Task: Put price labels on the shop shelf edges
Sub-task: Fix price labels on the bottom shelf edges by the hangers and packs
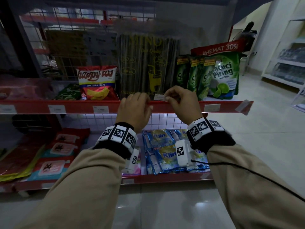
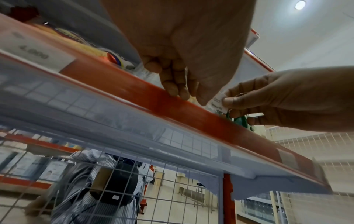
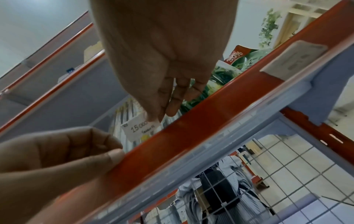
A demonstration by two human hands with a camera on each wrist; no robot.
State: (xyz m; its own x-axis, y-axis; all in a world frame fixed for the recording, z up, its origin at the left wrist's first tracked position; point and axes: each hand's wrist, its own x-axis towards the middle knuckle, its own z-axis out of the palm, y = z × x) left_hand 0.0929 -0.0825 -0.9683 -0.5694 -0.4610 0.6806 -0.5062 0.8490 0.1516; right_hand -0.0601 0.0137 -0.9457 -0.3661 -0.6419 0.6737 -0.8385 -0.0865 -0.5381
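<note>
Sleeves: two beige sleeves (image 1: 92,176) reach forward from the person, each wrist wearing a band of black-and-white marker tiles.
Left hand: the left hand (image 1: 134,111) sits at the red shelf edge (image 1: 181,107), fingers curled over its top lip and the thumb against the front face; it appears to grip the clear cover strip, though whether the strip is pried open cannot be told.
Right hand: the right hand (image 1: 182,100) pinches a small white price label (image 1: 160,97) between thumb and fingertips, the other fingers tucked.
Label position: the label hangs just above the edge, beside the left hand's fingers, not yet seated; the right wrist view reads "15.000" on it.
Shelf stock: directly behind stands a tall dark pack of drinking straws (image 1: 146,66), a red tortilla chip bag (image 1: 97,81) to its left, green dish soap pouches (image 1: 214,75) to its right.
Other labels: white tags (image 1: 101,109) already sit in the strip further left, and one at the right.
Risk: the label is thin paper held by one corner, so it may buckle or go in crooked if pushed down before the slot is open.
Risk, second: if the left grip slips, the strip would likely snap shut on a half-inserted label.
Risk, third: a dropped label could fall among the Klin sachets (image 1: 165,151) on the shelf below.
</note>
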